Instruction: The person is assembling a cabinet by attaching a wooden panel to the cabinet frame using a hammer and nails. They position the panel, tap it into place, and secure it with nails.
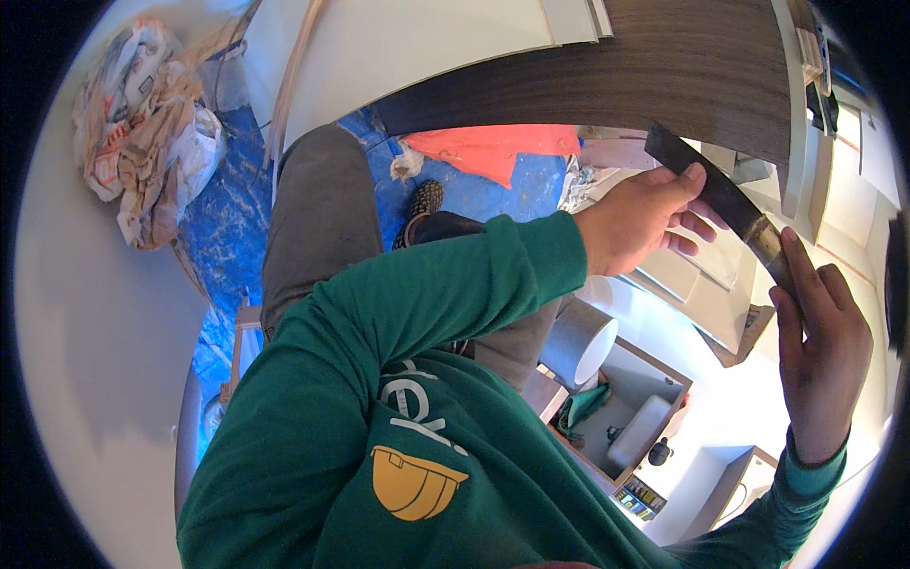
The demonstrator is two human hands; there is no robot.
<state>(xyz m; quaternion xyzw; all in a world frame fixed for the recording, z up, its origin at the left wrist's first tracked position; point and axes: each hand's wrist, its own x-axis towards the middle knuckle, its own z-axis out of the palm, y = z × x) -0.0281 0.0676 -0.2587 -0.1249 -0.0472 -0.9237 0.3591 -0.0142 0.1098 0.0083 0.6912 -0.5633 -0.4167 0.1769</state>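
Note:
A knife-like tool with a broad dark blade (pixel 706 174) slants across the upper right, its blunt-looking tip close to a dark wood-grain panel (pixel 607 81). Between blade and handle is a pale, worn section. My right hand (pixel 823 351) is closed round the handle end, with the forefinger stretched along it. Pinching the blade near its middle is my left hand (pixel 649 216): the thumb lies on top, while the other fingers curl beneath and are partly hidden. Both arms are in green sleeves.
White boards (pixel 417 57) lean beside the dark panel. Blue sheeting (pixel 227 209) covers the floor, with a red sheet (pixel 493 147) on it. Crumpled bags and paper (pixel 142 133) are at far left. A wooden drawer or box (pixel 654 365) holding things stands at lower right, beside a grey cylinder (pixel 578 341).

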